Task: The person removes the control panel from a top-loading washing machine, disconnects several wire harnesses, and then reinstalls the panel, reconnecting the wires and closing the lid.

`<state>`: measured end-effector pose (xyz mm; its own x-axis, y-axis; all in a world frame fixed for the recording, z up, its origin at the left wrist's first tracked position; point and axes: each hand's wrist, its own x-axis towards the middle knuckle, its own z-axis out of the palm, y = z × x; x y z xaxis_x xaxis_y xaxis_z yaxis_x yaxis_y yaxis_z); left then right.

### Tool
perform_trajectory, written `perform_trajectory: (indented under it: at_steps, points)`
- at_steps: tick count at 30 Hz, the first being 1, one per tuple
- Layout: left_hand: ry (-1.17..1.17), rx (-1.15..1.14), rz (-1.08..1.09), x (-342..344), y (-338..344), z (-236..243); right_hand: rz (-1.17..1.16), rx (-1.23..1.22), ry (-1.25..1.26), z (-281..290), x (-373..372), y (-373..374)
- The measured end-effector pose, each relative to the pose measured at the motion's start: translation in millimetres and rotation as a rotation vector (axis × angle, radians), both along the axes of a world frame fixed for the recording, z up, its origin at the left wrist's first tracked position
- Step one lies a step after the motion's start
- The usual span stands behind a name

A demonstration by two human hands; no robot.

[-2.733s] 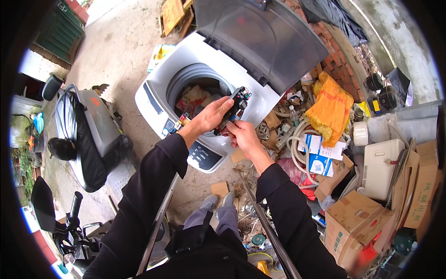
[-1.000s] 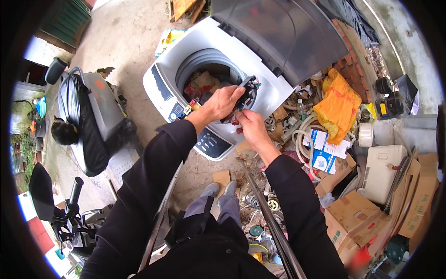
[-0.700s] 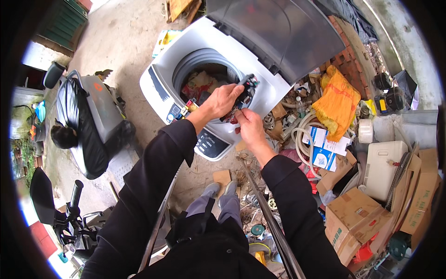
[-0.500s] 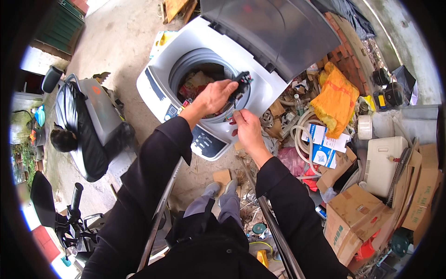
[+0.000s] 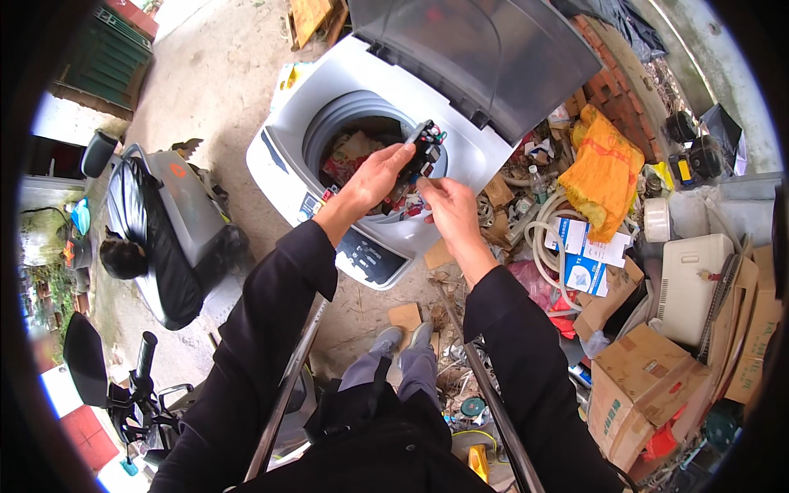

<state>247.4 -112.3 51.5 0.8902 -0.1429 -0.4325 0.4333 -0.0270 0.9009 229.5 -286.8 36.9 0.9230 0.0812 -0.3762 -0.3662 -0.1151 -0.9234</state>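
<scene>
My left hand [image 5: 371,179] grips a black electronic board [image 5: 426,149] with wires and small connectors, held over the open tub of a white top-loading washing machine [image 5: 478,152]. Just below the board, my right hand [image 5: 454,217] is closed in a pinch at its lower end; what exactly sits between those fingertips is too small to tell. Crumpled fabric or debris [image 5: 345,161] shows inside the tub. The tinted lid [image 5: 481,53] stands raised at the back, and a dark control panel [image 5: 370,263] forms part of the front, beside small coloured parts near my left wrist.
A covered scooter [image 5: 177,230] stands at left, with black handlebars [image 5: 144,361] nearer me. Clutter on the right includes a yellow sack [image 5: 604,172], coiled hose [image 5: 542,238], a beige plastic case [image 5: 690,287] and cardboard boxes [image 5: 637,382]. Two metal bars [image 5: 505,431] flank my legs.
Over the last half second my right hand has risen closer to the board's lower end. The board stays in my left hand over the tub, shifting only slightly.
</scene>
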Motion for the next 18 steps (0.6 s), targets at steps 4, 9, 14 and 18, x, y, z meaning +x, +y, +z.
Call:
perform_trajectory:
  at_steps: [4,9,14,18]
  points:
    - [-0.14,0.172,-0.067,3,-10,0,0.028,-0.168,-0.088,-14,8,3]
    - [-0.183,0.344,-0.033,-1,-21,12,-0.06,-0.041,-0.024,-18,9,1]
    - [-0.145,0.304,-0.031,-7,-34,23,0.083,0.12,0.053,-17,10,-23]
    - [-0.223,0.364,-0.046,-11,-35,6,0.152,0.218,0.186,-3,4,-22]
